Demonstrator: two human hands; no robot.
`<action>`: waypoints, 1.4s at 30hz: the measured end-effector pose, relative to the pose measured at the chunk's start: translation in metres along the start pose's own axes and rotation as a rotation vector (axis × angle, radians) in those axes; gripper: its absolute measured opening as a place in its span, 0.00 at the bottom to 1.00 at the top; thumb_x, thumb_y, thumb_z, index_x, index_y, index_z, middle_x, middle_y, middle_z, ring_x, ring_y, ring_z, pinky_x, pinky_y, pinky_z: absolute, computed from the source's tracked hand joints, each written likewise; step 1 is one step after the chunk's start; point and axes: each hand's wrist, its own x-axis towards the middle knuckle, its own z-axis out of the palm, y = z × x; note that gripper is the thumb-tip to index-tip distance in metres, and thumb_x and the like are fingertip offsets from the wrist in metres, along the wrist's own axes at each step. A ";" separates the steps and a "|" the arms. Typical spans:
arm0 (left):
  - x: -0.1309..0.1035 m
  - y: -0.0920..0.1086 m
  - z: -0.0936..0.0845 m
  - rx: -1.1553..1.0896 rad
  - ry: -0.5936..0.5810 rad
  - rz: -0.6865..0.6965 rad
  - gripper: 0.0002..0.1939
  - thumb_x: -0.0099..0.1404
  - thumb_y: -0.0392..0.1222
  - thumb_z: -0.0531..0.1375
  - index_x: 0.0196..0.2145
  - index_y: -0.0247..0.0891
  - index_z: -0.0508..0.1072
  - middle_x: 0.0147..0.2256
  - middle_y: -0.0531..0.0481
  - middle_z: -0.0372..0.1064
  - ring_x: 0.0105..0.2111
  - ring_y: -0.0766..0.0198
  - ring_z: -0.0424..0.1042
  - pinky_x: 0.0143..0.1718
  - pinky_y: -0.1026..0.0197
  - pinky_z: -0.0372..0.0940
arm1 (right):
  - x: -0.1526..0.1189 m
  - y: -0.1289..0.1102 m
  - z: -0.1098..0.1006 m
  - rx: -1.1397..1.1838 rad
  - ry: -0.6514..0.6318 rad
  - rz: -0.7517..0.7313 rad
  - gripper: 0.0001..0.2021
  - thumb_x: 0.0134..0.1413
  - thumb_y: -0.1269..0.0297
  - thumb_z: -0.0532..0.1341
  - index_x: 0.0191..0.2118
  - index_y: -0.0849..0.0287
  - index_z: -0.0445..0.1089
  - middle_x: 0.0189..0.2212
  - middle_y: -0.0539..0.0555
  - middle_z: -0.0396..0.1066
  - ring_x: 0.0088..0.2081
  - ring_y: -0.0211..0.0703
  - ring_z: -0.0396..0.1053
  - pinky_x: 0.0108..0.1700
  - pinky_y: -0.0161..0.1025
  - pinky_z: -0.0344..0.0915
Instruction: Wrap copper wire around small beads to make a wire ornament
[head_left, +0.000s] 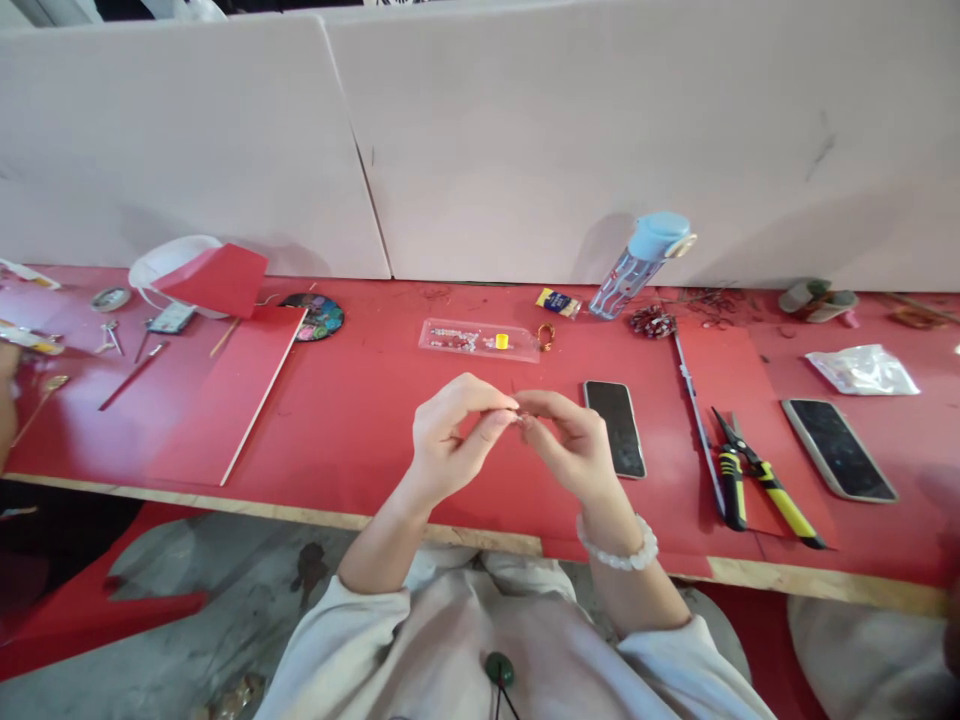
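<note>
My left hand (452, 438) and my right hand (574, 442) meet above the red table, thumb and forefinger of each pinched together. Between the fingertips is a tiny, pale, shiny piece (517, 416), too small to name. A white bead bracelet (619, 545) circles my right wrist. Just beyond my hands lies a clear pink plastic tray (478, 341) with small shiny beads and a yellow piece (502, 342) in it. A gold ring-shaped item (546, 337) rests at its right end. To the right of my right hand, a phone (616, 428) lies flat.
Pliers with yellow-black handles (766, 482) and a second phone (838, 450) lie at the right. A blue-lidded bottle (643, 264) leans near the white partition (525, 140). A red board (240, 390) and white bowl (176, 268) are at left. Another person's hand (7, 395) shows at the left edge.
</note>
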 end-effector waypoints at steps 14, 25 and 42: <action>-0.002 -0.067 0.000 -0.111 -0.270 -0.410 0.08 0.69 0.45 0.63 0.38 0.37 0.76 0.35 0.45 0.78 0.35 0.62 0.78 0.40 0.60 0.73 | 0.091 0.048 0.011 0.657 0.065 0.143 0.11 0.51 0.60 0.72 0.35 0.54 0.70 0.28 0.47 0.78 0.24 0.36 0.74 0.26 0.35 0.73; 0.039 -0.096 0.011 0.085 -0.458 -0.904 0.13 0.63 0.50 0.66 0.39 0.37 0.76 0.36 0.47 0.78 0.36 0.58 0.76 0.37 0.59 0.67 | 0.102 0.086 0.013 0.524 0.284 0.115 0.02 0.53 0.67 0.67 0.31 0.54 0.74 0.31 0.49 0.81 0.28 0.40 0.79 0.33 0.40 0.80; 0.051 -0.083 0.003 -0.005 -0.444 -0.515 0.09 0.69 0.40 0.62 0.32 0.38 0.80 0.29 0.49 0.80 0.29 0.66 0.77 0.31 0.68 0.67 | 0.109 0.098 -0.037 -0.597 0.258 -0.277 0.09 0.63 0.66 0.61 0.42 0.50 0.79 0.48 0.58 0.76 0.46 0.51 0.75 0.51 0.54 0.74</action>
